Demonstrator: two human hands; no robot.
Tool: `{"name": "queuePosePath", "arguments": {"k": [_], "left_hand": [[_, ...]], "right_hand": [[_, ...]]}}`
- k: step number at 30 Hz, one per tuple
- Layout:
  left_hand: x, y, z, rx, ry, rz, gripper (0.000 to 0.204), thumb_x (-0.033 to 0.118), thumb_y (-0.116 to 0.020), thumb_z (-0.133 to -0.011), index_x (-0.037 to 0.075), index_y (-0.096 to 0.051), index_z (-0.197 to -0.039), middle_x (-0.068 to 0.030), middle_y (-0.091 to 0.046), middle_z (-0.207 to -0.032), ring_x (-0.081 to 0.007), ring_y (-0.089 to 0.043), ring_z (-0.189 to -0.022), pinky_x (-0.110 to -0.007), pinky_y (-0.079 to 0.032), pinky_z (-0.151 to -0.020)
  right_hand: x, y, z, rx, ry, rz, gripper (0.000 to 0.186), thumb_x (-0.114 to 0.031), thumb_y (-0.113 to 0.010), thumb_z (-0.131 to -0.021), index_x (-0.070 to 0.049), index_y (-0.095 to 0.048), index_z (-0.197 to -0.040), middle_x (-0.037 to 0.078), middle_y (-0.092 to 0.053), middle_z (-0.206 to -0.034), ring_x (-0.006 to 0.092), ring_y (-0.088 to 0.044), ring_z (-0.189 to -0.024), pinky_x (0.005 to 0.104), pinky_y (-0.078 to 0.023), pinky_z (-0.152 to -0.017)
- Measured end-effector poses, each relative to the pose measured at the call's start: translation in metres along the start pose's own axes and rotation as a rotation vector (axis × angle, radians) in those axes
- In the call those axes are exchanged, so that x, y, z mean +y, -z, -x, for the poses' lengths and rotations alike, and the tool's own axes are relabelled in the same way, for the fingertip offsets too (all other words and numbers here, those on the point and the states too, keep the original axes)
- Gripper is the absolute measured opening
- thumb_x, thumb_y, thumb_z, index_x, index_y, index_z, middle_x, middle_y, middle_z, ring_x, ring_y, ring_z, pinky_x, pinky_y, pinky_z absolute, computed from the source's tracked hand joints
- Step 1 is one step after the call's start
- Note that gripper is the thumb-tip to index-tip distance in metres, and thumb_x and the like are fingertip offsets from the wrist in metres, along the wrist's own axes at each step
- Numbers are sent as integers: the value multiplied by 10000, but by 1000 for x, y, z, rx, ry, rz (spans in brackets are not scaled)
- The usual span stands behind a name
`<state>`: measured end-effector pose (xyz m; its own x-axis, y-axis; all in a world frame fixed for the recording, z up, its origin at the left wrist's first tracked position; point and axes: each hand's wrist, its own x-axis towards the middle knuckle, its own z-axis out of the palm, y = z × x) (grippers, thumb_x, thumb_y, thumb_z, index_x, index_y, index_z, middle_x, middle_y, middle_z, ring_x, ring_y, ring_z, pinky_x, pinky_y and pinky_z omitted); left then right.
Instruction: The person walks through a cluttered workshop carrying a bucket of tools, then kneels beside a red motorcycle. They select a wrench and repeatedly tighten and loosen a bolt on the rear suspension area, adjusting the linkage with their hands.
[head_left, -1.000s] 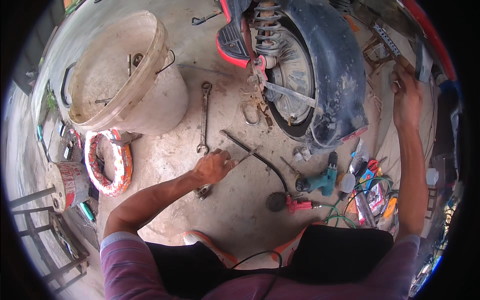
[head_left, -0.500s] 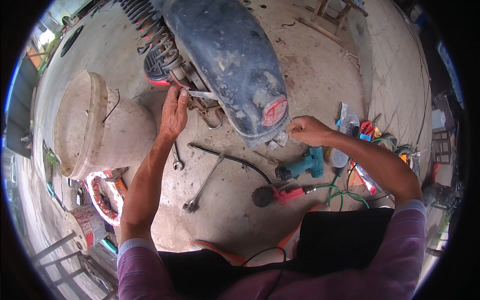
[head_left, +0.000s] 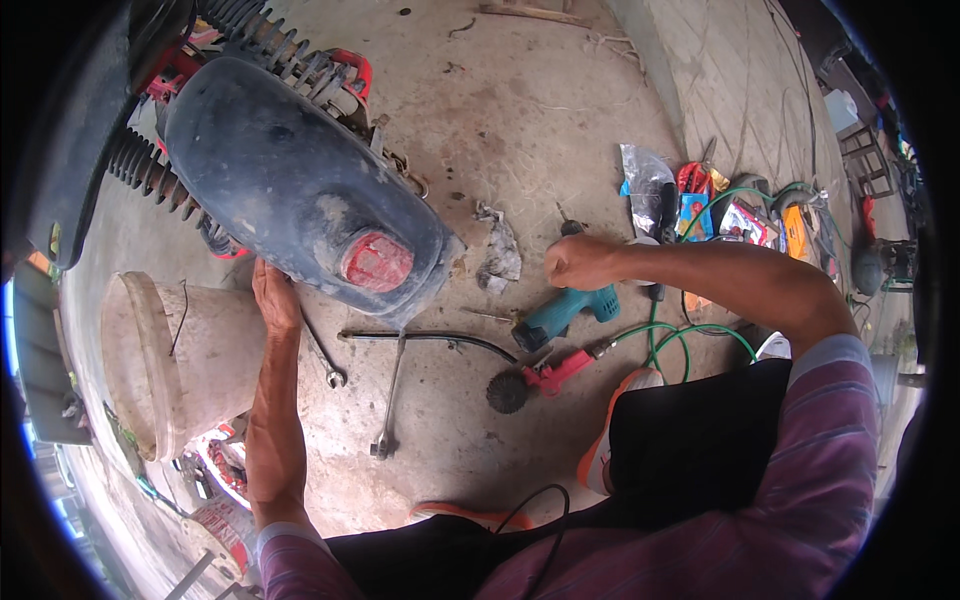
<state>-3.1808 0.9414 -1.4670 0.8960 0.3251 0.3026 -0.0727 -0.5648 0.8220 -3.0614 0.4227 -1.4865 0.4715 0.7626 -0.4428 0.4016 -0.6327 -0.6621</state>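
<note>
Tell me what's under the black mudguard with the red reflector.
Coil springs show on either side of the mudguard, and the left hand is at its lower-left edge. Whatever lies directly beneath is covered.

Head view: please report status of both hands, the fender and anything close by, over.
Left hand at lower edge of fender, grip hidden. Right hand curled, overlapping drill in view, contact unclear. Bucket close beside left hand.

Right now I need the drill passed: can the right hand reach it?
Likely yes: the right hand is near the drill, whose body looks uncovered; whether its grip is empty is unclear.
</note>
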Motion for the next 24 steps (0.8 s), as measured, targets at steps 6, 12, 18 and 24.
{"name": "queuePosePath", "arguments": {"k": [6, 12, 18, 24], "left_hand": [[8, 3, 0, -14, -61, 12, 526, 355, -414, -1153, -56, -487, -1473, -185, -612, -1411, -303, -576, -1289, -408, -430, -1112], [2, 8, -1, 17, -172, -213, 526, 387, -448, -1140, -24, -517, -1460, -218, -637, -1357, -342, -608, -1248, -411, -447, -1087], [1, 2, 1, 68, -171, -251, 513, 427, -447, -1134, -29, -634, -1277, -133, -683, -1090, -215, -622, -942, -353, -498, -853], [3, -11, -1, 80, 46, 110, 505, 418, -439, -1140, -34, -664, -1169, -77, -677, -1101, -139, -592, -940, -317, -482, -841]], "right_hand": [[-26, -7, 16, -28, -21, 191, 216, -218, -654, -898, -54, -730, -1018, 146, -769, -949, 318, -755, -918, 447, -575, -808], [-19, -12, 27, -125, 25, 224, 198, -216, -614, -871, -77, -736, -943, 167, -751, -940, 385, -728, -901, 491, -562, -785], [-26, -5, 32, -121, -51, 107, 199, -209, -616, -887, -95, -753, -974, 135, -757, -953, 355, -734, -916, 467, -568, -802], [-27, -8, 19, -99, -26, 98, 194, -208, -618, -891, -97, -753, -975, 142, -759, -951, 351, -738, -917, 458, -570, -812]]}}
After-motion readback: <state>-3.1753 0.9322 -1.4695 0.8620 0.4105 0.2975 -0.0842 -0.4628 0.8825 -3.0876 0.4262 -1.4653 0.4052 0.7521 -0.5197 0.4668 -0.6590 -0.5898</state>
